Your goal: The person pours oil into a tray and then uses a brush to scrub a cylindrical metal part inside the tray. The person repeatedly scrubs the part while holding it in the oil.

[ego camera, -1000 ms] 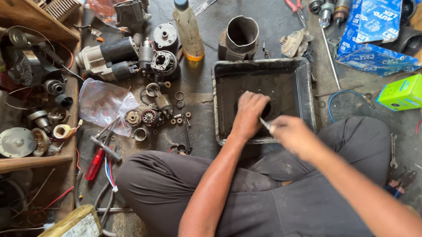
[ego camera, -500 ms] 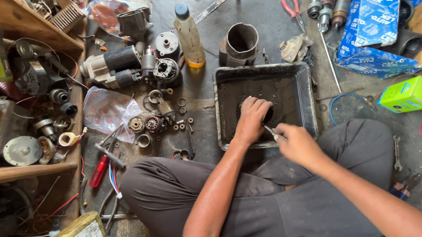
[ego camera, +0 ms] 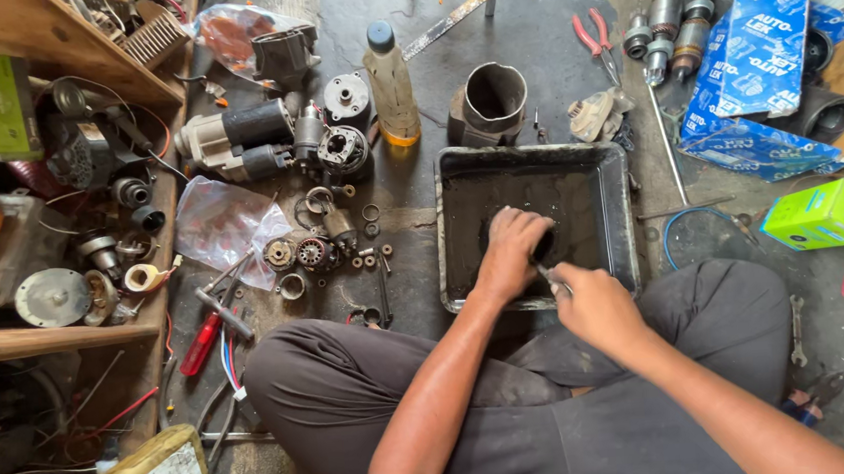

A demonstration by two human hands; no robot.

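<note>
Both hands have barely shifted: left hand [ego camera: 511,250] grasping a dark part inside the black tray [ego camera: 621,211], right hand [ego camera: 596,302] clenched on a thin tool [ego camera: 550,277] at centre frame.

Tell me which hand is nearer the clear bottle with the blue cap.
Left. The left hand is inside the black tray, below and right of the bottle; the right hand sits farther off at the tray's near edge.

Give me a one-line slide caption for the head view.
Left hand grips a dark part inside the black tray; right hand works a thin tool against it.
</note>
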